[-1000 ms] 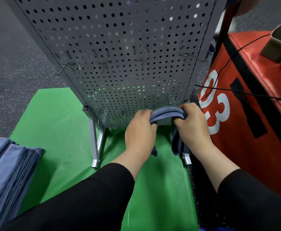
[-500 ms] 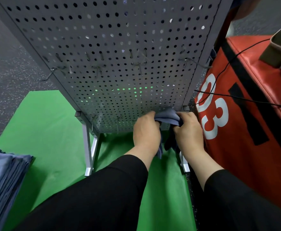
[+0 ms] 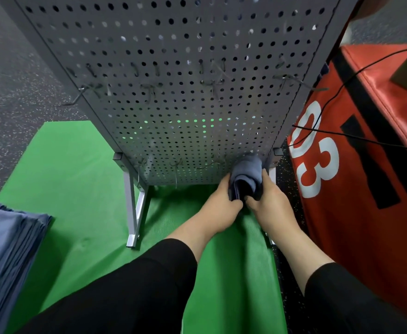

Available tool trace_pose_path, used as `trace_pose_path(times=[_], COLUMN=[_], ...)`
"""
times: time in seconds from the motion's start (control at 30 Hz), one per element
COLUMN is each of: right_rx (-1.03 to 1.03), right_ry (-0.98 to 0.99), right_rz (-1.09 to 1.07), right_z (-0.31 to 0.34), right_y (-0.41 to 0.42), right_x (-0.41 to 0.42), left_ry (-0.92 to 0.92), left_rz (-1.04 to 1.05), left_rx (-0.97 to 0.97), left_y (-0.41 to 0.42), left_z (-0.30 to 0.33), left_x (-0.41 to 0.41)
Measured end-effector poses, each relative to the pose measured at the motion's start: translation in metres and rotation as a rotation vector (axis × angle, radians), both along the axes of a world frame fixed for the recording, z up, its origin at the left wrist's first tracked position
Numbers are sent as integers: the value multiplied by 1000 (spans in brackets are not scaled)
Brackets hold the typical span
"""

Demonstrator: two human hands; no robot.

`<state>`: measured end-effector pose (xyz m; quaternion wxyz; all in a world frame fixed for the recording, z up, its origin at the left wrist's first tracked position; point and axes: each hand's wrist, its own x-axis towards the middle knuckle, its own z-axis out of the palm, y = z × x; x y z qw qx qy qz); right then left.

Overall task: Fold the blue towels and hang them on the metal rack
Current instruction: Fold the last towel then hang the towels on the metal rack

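A folded blue towel [image 3: 248,172] hangs doubled over at the bottom right corner of the grey perforated metal rack [image 3: 173,68]. My left hand [image 3: 218,203] grips its left side and my right hand [image 3: 267,201] grips its right side, thumbs meeting under the fold. Whatever the towel hangs on is hidden behind it. A stack of blue towels [image 3: 7,256] lies at the left edge on the green mat [image 3: 77,189].
Wire hooks stick out of the rack in two rows, one at mid height [image 3: 82,95] and one near the bottom edge [image 3: 209,165]. A red padded box marked 03 [image 3: 356,189] stands close on the right, with black cables across it. Speckled dark floor surrounds the mat.
Both hands have carried the towel down and right to the rack's bottom right corner, drawing closer together. The view has moved nearer to the rack.
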<state>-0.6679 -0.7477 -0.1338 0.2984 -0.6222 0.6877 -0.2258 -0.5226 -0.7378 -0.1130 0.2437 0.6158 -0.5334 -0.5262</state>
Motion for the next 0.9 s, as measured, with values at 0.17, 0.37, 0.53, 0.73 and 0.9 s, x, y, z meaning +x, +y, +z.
trace_pose_path(times=[0.17,0.37,0.53,0.73,0.9], right_rx=[-82,-350,-551,-305,-218], right_ry=[-50,-89,-224,-107,141], right_rz=[26,-51,205,661,997], right_z=[6,30,71,109,102], right_y=[17,39,54,79,91], right_x=[6,18,92,249,371], left_ry=[-37,-202,-343,-604,-763], left_rz=[19,76,281,518,615], left_rx=[-19,-55,-238,-230,-130], left_y=[7,20,49,116,188], left_z=[6,22,62,85,67], left_x=[7,33,103,263,387])
